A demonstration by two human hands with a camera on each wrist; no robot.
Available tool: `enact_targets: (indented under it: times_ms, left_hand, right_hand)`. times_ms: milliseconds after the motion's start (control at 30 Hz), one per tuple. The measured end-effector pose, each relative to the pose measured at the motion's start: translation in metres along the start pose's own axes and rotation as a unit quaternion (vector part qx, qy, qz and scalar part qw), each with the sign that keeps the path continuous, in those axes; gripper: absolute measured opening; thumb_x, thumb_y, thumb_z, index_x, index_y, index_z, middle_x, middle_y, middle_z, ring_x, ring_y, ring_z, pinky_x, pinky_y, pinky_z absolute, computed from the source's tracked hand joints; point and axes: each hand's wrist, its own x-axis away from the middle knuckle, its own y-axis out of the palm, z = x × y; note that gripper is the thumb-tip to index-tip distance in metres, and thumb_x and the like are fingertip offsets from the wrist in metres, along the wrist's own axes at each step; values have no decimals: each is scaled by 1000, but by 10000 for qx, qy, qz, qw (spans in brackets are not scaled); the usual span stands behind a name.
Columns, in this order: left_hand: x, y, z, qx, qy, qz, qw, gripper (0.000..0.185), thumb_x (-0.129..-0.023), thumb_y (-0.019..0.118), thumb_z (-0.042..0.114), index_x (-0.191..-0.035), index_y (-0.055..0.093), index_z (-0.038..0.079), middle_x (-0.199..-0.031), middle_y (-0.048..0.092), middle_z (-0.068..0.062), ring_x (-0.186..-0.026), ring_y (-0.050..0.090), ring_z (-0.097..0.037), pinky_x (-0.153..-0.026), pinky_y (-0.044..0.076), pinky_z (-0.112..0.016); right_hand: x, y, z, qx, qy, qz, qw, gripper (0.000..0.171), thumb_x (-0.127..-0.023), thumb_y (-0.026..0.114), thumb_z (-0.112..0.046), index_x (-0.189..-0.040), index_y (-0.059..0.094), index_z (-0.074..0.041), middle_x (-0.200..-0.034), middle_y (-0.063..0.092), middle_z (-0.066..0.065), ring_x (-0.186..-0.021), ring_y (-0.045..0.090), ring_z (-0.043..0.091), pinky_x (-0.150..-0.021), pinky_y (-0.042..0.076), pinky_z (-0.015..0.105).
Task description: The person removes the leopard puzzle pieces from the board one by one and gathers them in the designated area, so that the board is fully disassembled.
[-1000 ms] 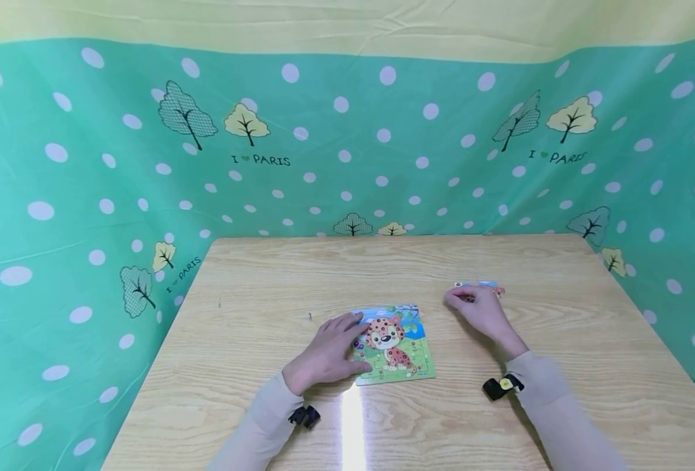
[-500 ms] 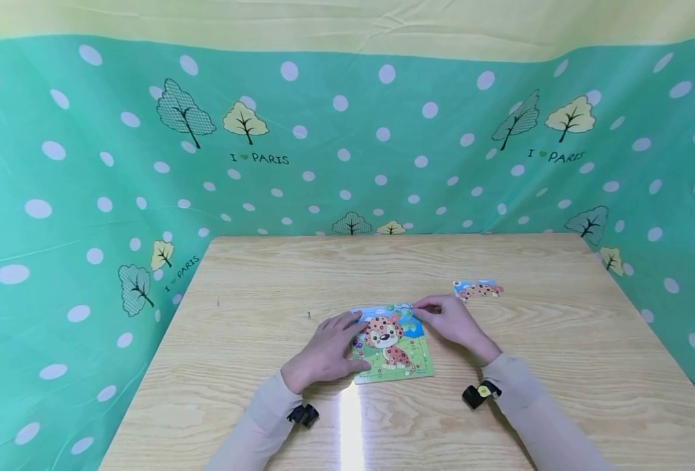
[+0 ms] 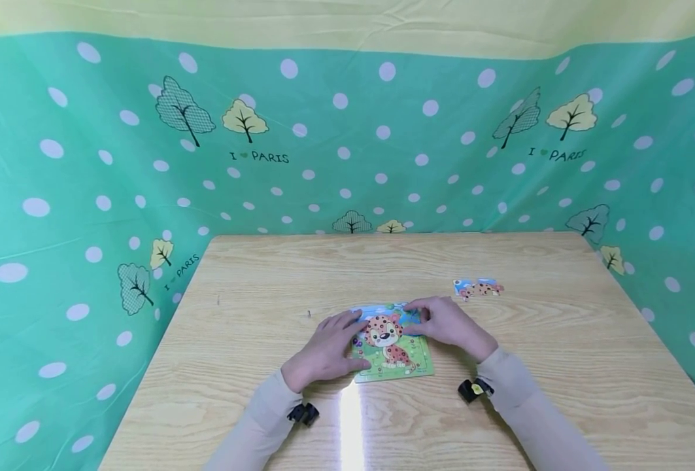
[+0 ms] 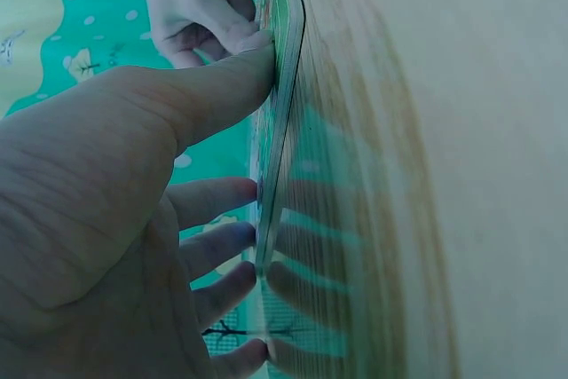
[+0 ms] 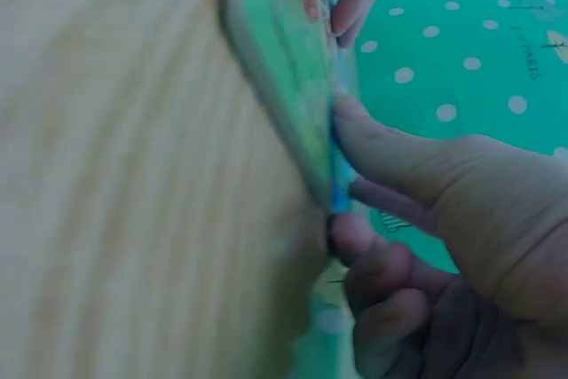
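A jigsaw puzzle board [image 3: 406, 363] with a spotted leopard cub on green grass lies in the middle of the table. My left hand [image 3: 331, 350] rests over its left side with fingers spread, fingertips and thumb at the picture; in the left wrist view the left thumb [image 4: 226, 77] lies along the board's edge. My right hand [image 3: 450, 324] is at the upper right corner, thumb and index finger pinching a blue puzzle piece [image 5: 338, 185] against the board. The other right fingers are curled. Much of that piece is hidden by the hand.
Several loose puzzle pieces [image 3: 479, 288] with blue sky and spotted fur lie beyond the right hand. A wooden table [image 3: 265, 275] carries it all, with a bright light reflection in front of the board. A green dotted cloth [image 3: 300, 190] hangs around the table.
My right hand has moved left and nearer from the loose pieces to the board's upper right corner, then its thumb and index finger have spread apart there. The left hand has stayed in place.
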Motion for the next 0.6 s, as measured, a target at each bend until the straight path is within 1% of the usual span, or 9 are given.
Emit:
enact_targets:
  times_ms: [133,300,467,600]
  left_hand:
    - [0,0,1,-24,3,0,10000,84,-93,79,47,-162,46,11,-174,33,-12,-162,27,-39,-132,20,-65]
    - [-1,0,1,-57,3,-41,10000,84,-94,78,49,-162,44,12,-175,32,-11,-163,26,-38,-132,19,-64]
    - [-1,1,1,-88,-43,-54,9999,85,-94,78,49,-163,44,12,-175,31,-10,-163,26,-38,-133,19,-64]
    - [0,1,0,-98,-45,-32,9999,85,-93,79,48,-162,45,12,-175,32,-11,-163,27,-38,-132,20,-64]
  right_hand:
    - [-1,-7,-6,72,158,-276,9995,62,-85,90,-39,-137,71,-10,-70,57,-4,-60,46,10,-55,39,24]
    - [-6,-9,-10,45,441,-453,9980,58,-84,92,-35,-133,70,-13,-68,53,-3,-59,45,12,-55,39,26]
    - [-10,-7,-12,-291,730,-528,9955,52,-84,92,-28,-129,69,-15,-65,49,-3,-57,43,13,-55,39,27]
    - [-11,-6,-13,-627,861,-572,9927,48,-86,90,-22,-127,67,-15,-64,45,-4,-56,40,13,-54,37,27]
